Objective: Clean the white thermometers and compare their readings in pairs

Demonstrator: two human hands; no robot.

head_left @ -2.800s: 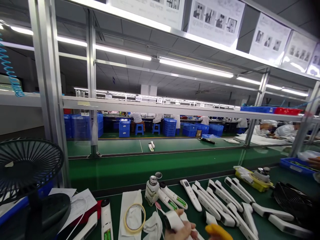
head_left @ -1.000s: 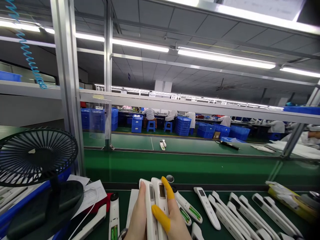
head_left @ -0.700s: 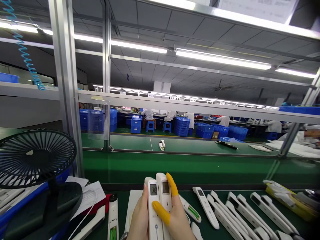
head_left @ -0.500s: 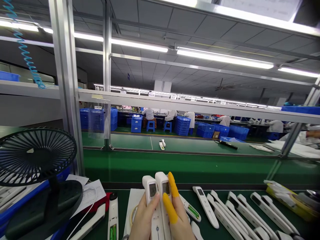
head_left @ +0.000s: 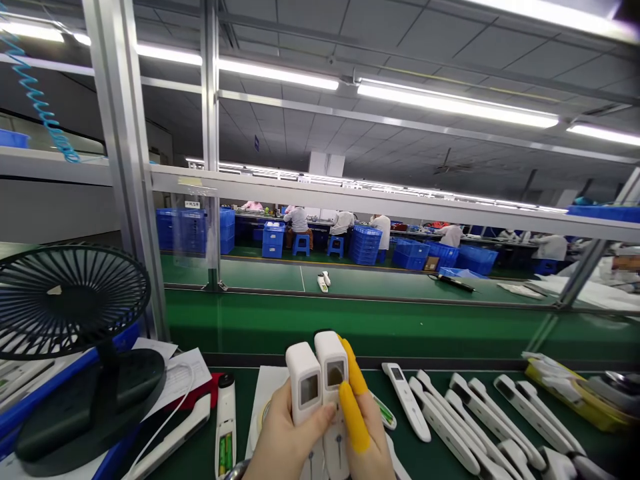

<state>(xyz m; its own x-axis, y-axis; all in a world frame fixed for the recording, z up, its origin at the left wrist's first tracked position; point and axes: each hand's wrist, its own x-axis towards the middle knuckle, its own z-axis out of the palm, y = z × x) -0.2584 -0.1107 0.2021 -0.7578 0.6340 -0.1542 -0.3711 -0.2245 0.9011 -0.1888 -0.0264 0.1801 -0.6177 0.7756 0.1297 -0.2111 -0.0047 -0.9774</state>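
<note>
white handheld devices [head_left: 331, 345] with greyish screens [head_left: 309, 389], yellow-covered right fingers [head_left: 354, 419], bright green strip [head_left: 265, 327], black fan [head_left: 75, 301], blue crates [head_left: 365, 245]

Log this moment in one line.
left hand: gripping left white device; right hand: gripping right white device; pose: side by side, screens showing; worn: yellow finger covers

Your left hand [head_left: 285, 437] and right hand [head_left: 369, 437] hold two white handheld thermometers [head_left: 303, 365] side by side. A black fan [head_left: 73, 303] stands at your left.
</note>
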